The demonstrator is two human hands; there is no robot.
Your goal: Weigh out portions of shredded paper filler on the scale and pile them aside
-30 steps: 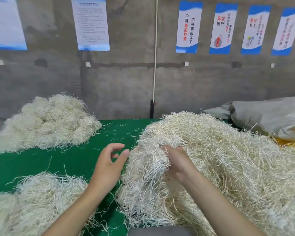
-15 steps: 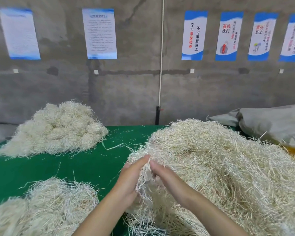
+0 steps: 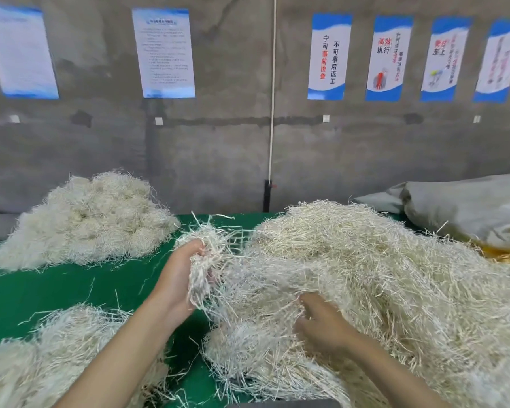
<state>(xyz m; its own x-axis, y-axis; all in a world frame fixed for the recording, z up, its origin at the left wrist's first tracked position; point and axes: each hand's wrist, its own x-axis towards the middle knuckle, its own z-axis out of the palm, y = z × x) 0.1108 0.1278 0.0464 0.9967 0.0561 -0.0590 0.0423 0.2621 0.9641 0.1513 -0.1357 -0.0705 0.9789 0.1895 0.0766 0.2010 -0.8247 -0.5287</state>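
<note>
The handful of cream-white shredded paper strips (image 3: 209, 254) is in the left hand (image 3: 175, 278), whose fingers curl round it just above the green table cloth (image 3: 56, 290), at about twelve o'clock from the person. It is not yet free. Strands trail from it toward four o'clock into the large loose heap of the same shredded filler (image 3: 395, 275), which covers the table from one to four o'clock. The right hand (image 3: 321, 323) sits at the far end of that line, fingers curled into the heap's near slope and gripping strands there. The stretched tuft therefore runs ten-to-four between the hands. Parting it looks to depend on drawing the left hand toward ten o'clock while the right holds the bulk back.

The left hand is nearer both set-aside mounds, the rounded far pile of shreds (image 3: 86, 222) at ten o'clock and the near pile of shreds (image 3: 56, 348) at seven. No scale is plainly visible. A grey woven sack (image 3: 468, 207) lies at two o'clock.
</note>
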